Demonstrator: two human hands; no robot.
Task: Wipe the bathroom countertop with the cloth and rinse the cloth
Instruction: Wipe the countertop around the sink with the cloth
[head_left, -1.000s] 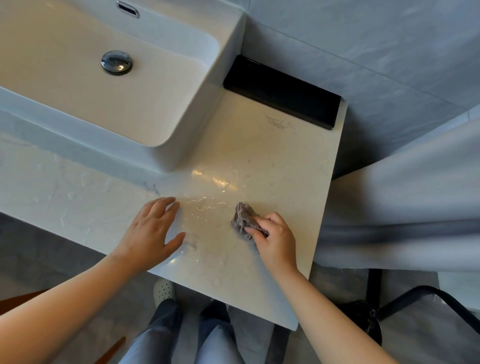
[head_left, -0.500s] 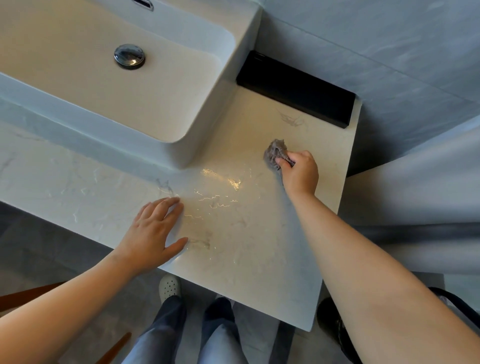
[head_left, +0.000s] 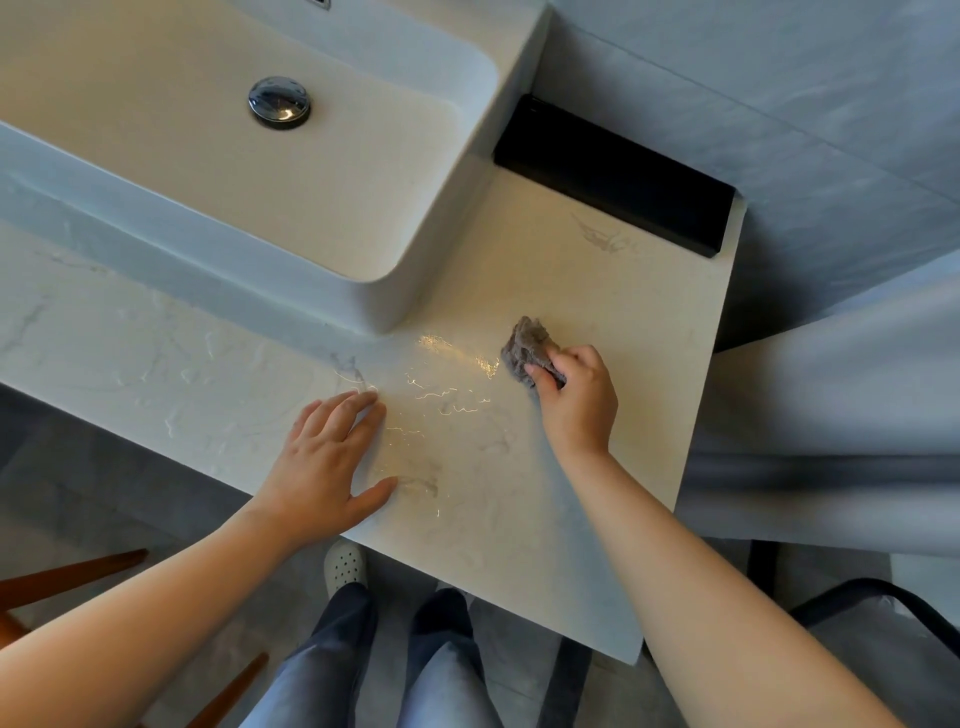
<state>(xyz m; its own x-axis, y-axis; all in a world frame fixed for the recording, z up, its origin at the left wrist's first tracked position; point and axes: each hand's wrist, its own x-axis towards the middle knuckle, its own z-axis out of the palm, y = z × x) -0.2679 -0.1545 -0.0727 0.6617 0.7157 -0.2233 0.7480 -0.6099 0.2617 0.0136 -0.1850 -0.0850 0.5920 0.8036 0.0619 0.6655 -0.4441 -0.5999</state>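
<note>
Two hands were on the marble bench (head_left: 597, 291): the left hand (head_left: 332, 467) lay flat with straight fingers near the front edge, while the right hand (head_left: 574, 400) clutched a balled grey cloth (head_left: 530, 345), pressed to the stone just right of the basin (head_left: 374, 306) corner. Wet streaks (head_left: 447, 400) glistened between them, so I judged the wiping partly done. The back strip, where a grey mark (head_left: 608, 241) sat just before a black box (head_left: 613, 174) by the wall, looked dry, and rinsing was not yet begun. That box would crowd the far corner.
</note>
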